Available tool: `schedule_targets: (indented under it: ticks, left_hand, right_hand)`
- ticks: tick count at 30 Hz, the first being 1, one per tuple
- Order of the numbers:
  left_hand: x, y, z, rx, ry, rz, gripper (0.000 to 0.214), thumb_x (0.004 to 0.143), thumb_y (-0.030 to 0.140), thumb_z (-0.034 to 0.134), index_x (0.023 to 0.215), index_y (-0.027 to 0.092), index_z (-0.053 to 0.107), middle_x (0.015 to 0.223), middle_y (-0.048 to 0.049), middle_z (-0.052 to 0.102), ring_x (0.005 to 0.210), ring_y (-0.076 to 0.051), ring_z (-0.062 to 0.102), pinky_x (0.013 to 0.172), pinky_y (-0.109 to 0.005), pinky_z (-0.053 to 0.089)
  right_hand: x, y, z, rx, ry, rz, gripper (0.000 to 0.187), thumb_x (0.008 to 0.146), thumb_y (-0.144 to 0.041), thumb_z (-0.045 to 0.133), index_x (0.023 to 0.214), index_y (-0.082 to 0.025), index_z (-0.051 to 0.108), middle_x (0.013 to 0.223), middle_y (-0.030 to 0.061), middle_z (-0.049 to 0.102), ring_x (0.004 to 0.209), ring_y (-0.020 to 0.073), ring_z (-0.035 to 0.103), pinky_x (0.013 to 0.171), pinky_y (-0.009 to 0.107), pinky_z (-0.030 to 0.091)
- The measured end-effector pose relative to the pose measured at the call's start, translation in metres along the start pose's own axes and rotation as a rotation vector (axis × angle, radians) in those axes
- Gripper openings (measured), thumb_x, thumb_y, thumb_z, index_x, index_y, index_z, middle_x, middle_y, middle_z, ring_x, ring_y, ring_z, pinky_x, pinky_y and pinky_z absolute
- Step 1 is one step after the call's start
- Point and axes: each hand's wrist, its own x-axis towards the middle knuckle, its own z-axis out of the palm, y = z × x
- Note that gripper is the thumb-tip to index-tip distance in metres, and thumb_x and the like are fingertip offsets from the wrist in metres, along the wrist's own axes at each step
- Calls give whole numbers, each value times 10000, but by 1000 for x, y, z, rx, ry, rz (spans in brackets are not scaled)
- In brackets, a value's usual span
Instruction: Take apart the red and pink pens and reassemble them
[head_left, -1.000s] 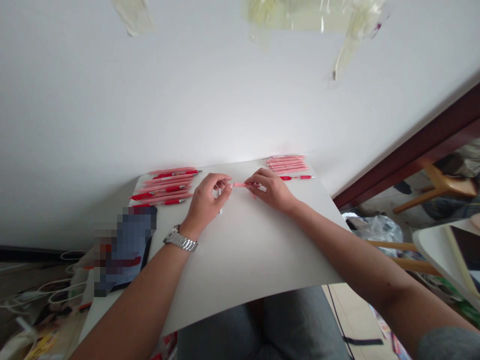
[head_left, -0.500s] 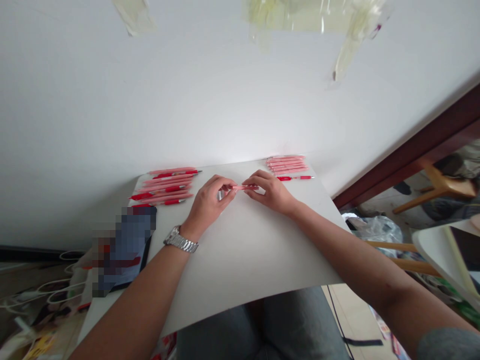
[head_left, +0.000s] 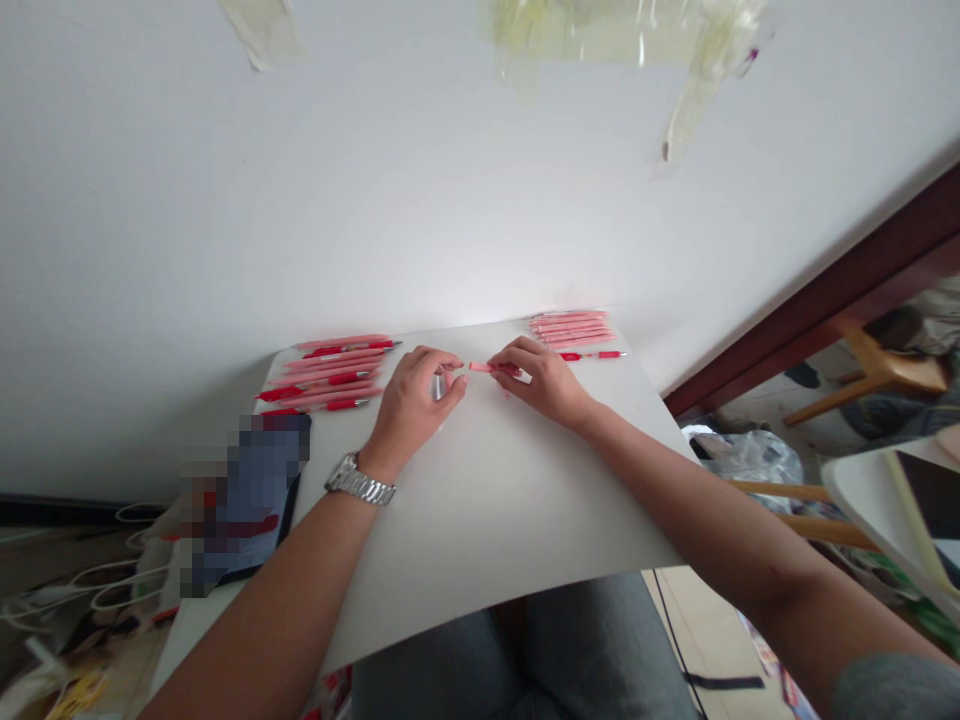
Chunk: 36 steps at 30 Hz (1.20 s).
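Note:
My right hand (head_left: 541, 380) pinches a short pink pen part (head_left: 481, 367) whose end sticks out to the left, over the middle of the white table (head_left: 480, 500). Facing it, my left hand (head_left: 420, 393) has its thumb and index finger apart, a small gap from the part's end. In the curve of the left fingers shows a small pale and pink piece (head_left: 448, 381); whether the hand touches it I cannot tell. Left of that hand lie several pink and red pens (head_left: 330, 375). Beyond the right hand is a row of pink pens (head_left: 574, 328), with one red pen (head_left: 600, 355) before it.
A partly blurred dark flat object (head_left: 262, 490) lies at the table's left edge. A white wall (head_left: 450, 200) rises behind the table. To the right are a wooden stool (head_left: 874, 370), a clear plastic bag (head_left: 757, 460) and another white surface (head_left: 847, 480).
The left thumb and index finger have come off the pink part and spread apart. The part stays in the right hand, its left end now bare.

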Motion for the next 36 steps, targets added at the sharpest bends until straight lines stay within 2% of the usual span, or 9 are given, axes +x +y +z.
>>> schedule_targets:
  ticks: [6, 14, 36]
  left_hand:
    - [-1, -6, 4, 165, 4, -33, 54, 958, 263, 697, 1008, 244, 705, 1061, -63, 668, 1035, -276, 623, 983, -438, 504]
    - [-4, -6, 8, 254, -53, -23, 101, 900, 266, 744, 995, 245, 715, 1076, -78, 634, 996, -298, 590, 975, -483, 511]
    - [-4, -10, 10, 249, -68, -56, 36, 904, 196, 721, 924, 226, 721, 1062, -79, 595, 945, -273, 566, 945, -474, 517]
  right_hand:
    - [0, 3, 1, -25, 45, 23, 114, 1041, -248, 625, 1057, -232, 737, 949, 50, 655, 823, 173, 613, 778, 314, 530]
    - [0, 5, 1, -37, 38, 23, 104, 1045, -239, 626, 1053, -235, 730, 947, 44, 646, 831, 170, 607, 791, 307, 520]
    - [0, 6, 2, -14, 51, -30, 80, 1028, -206, 653, 1034, -215, 732, 918, 38, 643, 787, 155, 592, 746, 296, 505]
